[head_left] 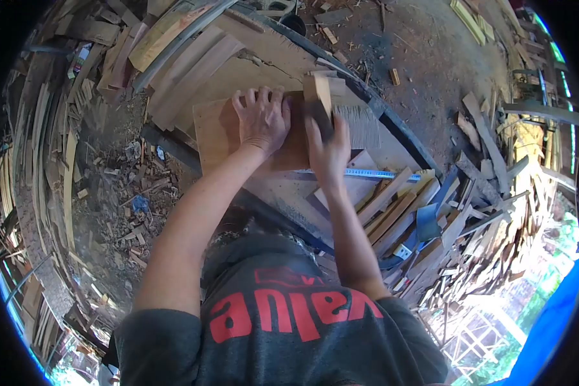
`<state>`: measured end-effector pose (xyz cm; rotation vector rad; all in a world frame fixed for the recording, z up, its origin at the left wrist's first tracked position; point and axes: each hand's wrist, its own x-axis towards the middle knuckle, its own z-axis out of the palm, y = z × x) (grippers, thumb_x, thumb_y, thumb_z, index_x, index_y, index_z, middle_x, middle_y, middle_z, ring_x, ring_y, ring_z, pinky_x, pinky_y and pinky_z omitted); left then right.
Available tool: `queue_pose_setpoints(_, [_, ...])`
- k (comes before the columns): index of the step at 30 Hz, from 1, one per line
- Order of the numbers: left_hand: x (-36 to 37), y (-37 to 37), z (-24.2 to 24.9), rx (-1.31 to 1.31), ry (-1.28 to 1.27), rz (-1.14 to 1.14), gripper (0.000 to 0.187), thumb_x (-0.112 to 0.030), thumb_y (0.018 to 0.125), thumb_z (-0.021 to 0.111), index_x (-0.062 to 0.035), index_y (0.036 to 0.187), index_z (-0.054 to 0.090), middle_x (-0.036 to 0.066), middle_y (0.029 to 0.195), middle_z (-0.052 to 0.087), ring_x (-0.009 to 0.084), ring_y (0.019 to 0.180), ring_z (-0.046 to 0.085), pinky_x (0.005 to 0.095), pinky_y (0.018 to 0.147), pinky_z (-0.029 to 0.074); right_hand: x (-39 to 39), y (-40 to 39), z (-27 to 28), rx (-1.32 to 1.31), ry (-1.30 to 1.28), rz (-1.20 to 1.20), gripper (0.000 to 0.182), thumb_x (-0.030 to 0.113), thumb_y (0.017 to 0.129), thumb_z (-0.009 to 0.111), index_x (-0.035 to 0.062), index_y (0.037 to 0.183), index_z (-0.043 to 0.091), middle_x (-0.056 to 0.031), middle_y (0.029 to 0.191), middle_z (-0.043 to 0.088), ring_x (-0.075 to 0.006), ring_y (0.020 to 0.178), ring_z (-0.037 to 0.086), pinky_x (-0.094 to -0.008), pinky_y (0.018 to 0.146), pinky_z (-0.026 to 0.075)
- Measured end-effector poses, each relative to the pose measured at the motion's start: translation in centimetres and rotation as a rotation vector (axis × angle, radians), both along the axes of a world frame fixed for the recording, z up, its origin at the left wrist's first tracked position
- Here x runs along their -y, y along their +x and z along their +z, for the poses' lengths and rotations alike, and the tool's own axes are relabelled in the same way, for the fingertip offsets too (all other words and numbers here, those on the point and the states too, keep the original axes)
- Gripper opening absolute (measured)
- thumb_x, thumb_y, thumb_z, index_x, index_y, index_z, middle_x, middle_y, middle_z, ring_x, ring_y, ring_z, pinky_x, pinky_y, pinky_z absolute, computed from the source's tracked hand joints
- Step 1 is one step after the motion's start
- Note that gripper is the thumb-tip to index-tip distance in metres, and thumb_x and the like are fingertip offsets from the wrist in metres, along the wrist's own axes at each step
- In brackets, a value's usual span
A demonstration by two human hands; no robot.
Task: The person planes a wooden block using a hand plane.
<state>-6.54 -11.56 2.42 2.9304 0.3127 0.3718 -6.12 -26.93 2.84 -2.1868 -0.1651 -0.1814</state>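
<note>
Lying flat under the spread left hand (262,120), the board (215,132) is pressed; at its three o'clock, a wood block (320,96) is gripped by the right hand (328,151) fingers.

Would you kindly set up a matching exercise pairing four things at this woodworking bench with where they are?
Things:
1. left hand
2. right hand
3. steel ruler
4. wood offcuts

Places:
A. heaped to the right of the forearms
B. gripping a small wooden block
C. pressed flat on the brown board
D. lying on the bench just below the right hand

Pairs: 1-C, 2-B, 3-D, 4-A
</note>
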Motion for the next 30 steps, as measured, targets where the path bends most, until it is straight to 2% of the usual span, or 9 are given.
queue_pose_setpoints(4, [-0.1, -0.2, -0.4, 0.062, 0.069, -0.013, 0.028, -0.032, 0.098, 0.052, -0.0131, 0.114, 0.065, 0.009, 0.106, 0.063, 0.029, 0.108, 0.052, 0.0563, 0.104, 0.029, -1.0, 2.9, 1.1, -0.107, 0.026, 0.03, 0.05, 0.034, 0.091, 0.071, -0.0025, 0.121, 0.057, -0.0264, 0.107, 0.063, -0.0468, 0.099, 0.061, -0.0481, 0.087, 0.049])
queue_pose_setpoints(6, [0.0, -0.1, -0.1, 0.052, -0.004, 0.0, 0.027, -0.03, 0.099, 0.053, -0.0138, 0.118, 0.064, 0.008, 0.106, 0.064, 0.0292, 0.107, 0.053, 0.0525, 0.103, 0.031, 1.5, -1.0, 1.6, -0.281, 0.188, 0.078, 0.051, 0.028, 0.093, 0.07, -0.0049, 0.128, 0.053, -0.0268, 0.112, 0.063, -0.0414, 0.104, 0.064, -0.0447, 0.09, 0.049])
queue_pose_setpoints(9, [0.0, 0.1, -0.5, 0.031, -0.02, 0.013, 0.027, -0.033, 0.099, 0.051, -0.0137, 0.111, 0.065, 0.009, 0.104, 0.064, 0.0297, 0.107, 0.053, 0.0564, 0.103, 0.03, 4.7, -8.9, 1.2, -0.271, 0.133, 0.04, 0.053, 0.025, 0.093, 0.072, -0.0062, 0.131, 0.052, -0.0246, 0.115, 0.063, -0.0374, 0.107, 0.063, -0.0442, 0.093, 0.049])
queue_pose_setpoints(11, [0.1, -0.1, -0.8, 0.06, 0.001, 0.011, 0.026, -0.033, 0.1, 0.051, -0.0139, 0.11, 0.065, 0.009, 0.102, 0.065, 0.03, 0.106, 0.054, 0.0568, 0.103, 0.031, 3.5, -7.3, 0.8, -0.309, 0.25, -0.032, 0.051, 0.026, 0.092, 0.072, -0.0046, 0.128, 0.054, -0.0254, 0.11, 0.063, -0.0389, 0.103, 0.064, -0.0438, 0.09, 0.05])
queue_pose_setpoints(13, [0.0, 0.1, -0.5, 0.085, 0.012, 0.008, 0.026, -0.032, 0.1, 0.051, -0.0139, 0.111, 0.065, 0.009, 0.102, 0.066, 0.0298, 0.106, 0.054, 0.0566, 0.103, 0.03, 1.1, -0.6, 0.8, -0.317, 0.116, 0.024, 0.048, 0.029, 0.091, 0.073, -0.0029, 0.123, 0.056, -0.0263, 0.105, 0.063, -0.0419, 0.098, 0.063, -0.0455, 0.086, 0.05])
queue_pose_setpoints(15, [-0.1, 0.1, -0.7, 0.069, 0.039, 0.002, 0.026, -0.032, 0.1, 0.051, -0.0137, 0.111, 0.065, 0.009, 0.103, 0.066, 0.0297, 0.106, 0.054, 0.0562, 0.104, 0.03, -1.8, 5.1, -0.1, -0.047, 0.086, 0.054, 0.046, 0.032, 0.091, 0.073, -0.0017, 0.119, 0.058, -0.0272, 0.103, 0.062, -0.0444, 0.096, 0.062, -0.0472, 0.083, 0.05])
queue_pose_setpoints(18, [0.0, 0.1, -0.8, 0.065, 0.027, 0.0, 0.026, -0.032, 0.1, 0.051, -0.0135, 0.112, 0.065, 0.009, 0.104, 0.066, 0.0297, 0.107, 0.054, 0.0557, 0.104, 0.03, -1.6, 5.2, -0.1, -0.137, 0.122, 0.027, 0.05, 0.033, 0.091, 0.072, -0.0026, 0.123, 0.057, -0.0272, 0.106, 0.063, -0.0455, 0.099, 0.062, -0.048, 0.085, 0.05])
queue_pose_setpoints(25, [0.0, 0.3, -0.9, 0.089, 0.015, 0.019, 0.027, -0.033, 0.102, 0.048, -0.0156, 0.111, 0.066, 0.008, 0.103, 0.066, 0.0304, 0.105, 0.055, 0.0566, 0.105, 0.031, 8.2, -14.5, -1.0, -0.364, 0.101, -0.05, 0.05, 0.032, 0.093, 0.069, -0.0023, 0.127, 0.056, -0.025, 0.109, 0.065, -0.0379, 0.1, 0.065, -0.0424, 0.09, 0.05])
queue_pose_setpoints(30, [0.1, -0.2, -1.2, 0.108, 0.001, -0.034, 0.032, -0.035, 0.102, 0.048, -0.0172, 0.125, 0.062, 0.009, 0.121, 0.061, 0.0306, 0.115, 0.053, 0.06, 0.105, 0.03, 12.7, -15.8, -1.3, -0.639, 0.331, -0.201, 0.059, 0.042, 0.096, 0.066, -0.0007, 0.135, 0.054, -0.0145, 0.107, 0.067, -0.0216, 0.097, 0.063, -0.035, 0.085, 0.05])
